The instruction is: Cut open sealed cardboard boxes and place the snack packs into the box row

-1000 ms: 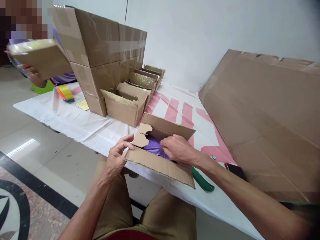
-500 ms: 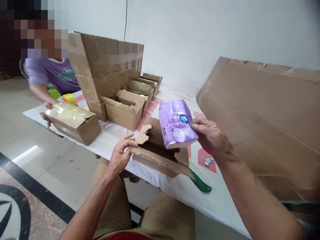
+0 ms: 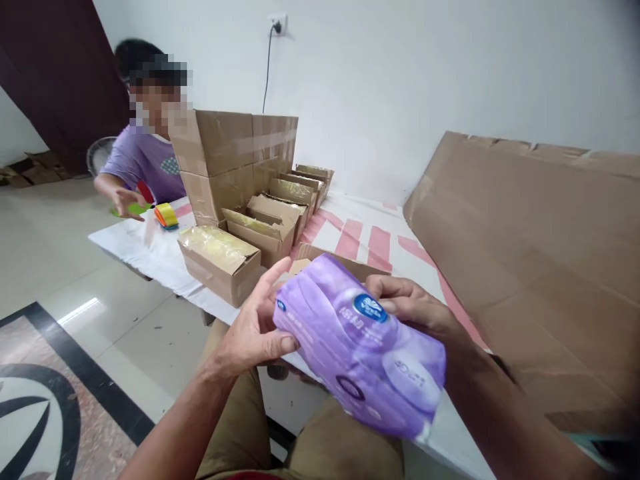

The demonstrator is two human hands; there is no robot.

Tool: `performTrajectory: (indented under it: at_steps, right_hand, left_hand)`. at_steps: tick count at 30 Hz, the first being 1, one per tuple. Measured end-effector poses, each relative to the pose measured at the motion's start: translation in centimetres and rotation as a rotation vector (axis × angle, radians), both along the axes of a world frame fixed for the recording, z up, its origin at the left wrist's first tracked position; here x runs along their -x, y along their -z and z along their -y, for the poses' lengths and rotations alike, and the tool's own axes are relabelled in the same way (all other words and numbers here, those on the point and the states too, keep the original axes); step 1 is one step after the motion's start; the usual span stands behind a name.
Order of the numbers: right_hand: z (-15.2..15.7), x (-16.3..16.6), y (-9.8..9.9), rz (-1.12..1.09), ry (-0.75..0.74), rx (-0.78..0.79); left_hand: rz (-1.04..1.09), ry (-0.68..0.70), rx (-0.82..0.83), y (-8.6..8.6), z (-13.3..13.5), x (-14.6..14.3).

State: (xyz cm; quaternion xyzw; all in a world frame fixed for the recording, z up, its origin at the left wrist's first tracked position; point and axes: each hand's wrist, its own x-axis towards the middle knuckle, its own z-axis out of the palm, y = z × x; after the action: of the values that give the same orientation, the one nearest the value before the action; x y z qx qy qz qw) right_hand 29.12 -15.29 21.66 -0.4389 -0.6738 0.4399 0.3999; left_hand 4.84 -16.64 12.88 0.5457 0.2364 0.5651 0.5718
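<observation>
1. One big flat cardboard sheet (image 3: 530, 240) leans against the wall on the right; no print shows on it.
2. One table (image 3: 150, 243) under a white cloth with pink stripes.
3. Two large brown cartons (image 3: 235, 160) are stacked at its far side and banded with clear tape, with no label visible.
4. A row of small open boxes (image 3: 280, 207) runs back beside them, at least four; farther ones overlap too much to count.
5. One small taped box (image 3: 220, 257) sits shut at the near edge.
6. One purple tissue pack (image 3: 360, 347) is held in the air above the lap, in front of the table edge. It bears a round blue logo whose white lettering is too blurred to read.
7. The left hand (image 3: 250, 327) pinches the pack's near end, thumb on top and index finger raised.
8. The right hand (image 3: 415, 307) grips the far side, fingers curled by the logo.
9. A co-worker's hand (image 3: 125, 198) hovers spread near one yellow tape roll (image 3: 167, 215).
</observation>
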Motion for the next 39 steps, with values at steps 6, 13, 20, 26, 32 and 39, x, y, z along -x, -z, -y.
performTrajectory:
  at_steps: [6, 13, 20, 26, 32, 39]
  right_hand:
    - [0.3, -0.5, 1.7, -0.200, -0.145, 0.190]
    - [1.6, 0.8, 1.8, -0.197, 0.063, -0.032]
    - [0.0, 0.9, 1.4, -0.429, 0.276, -0.093]
    - [-0.3, 1.5, 1.7, -0.374, 0.308, -0.086]
    - [-0.9, 1.6, 2.5, -0.344, 0.318, -0.126]
    - [-1.2, 3.2, 2.7, -0.262, 0.233, -0.144]
  left_hand:
    - [0.112, -0.114, 0.119, 1.5, -0.1, 0.2]
    - [0.096, -0.149, 0.019, -0.5, -0.3, -0.2]
    - [-0.596, -0.834, -0.347, 0.8, -4.4, 5.3]
    - [-1.131, -0.880, -0.408, 5.0, -9.6, 7.0]
    - [-1.192, -0.999, -0.395, 6.5, -10.1, 10.3]
    - [-1.239, -1.165, -0.207, 5.1, -12.6, 16.2]
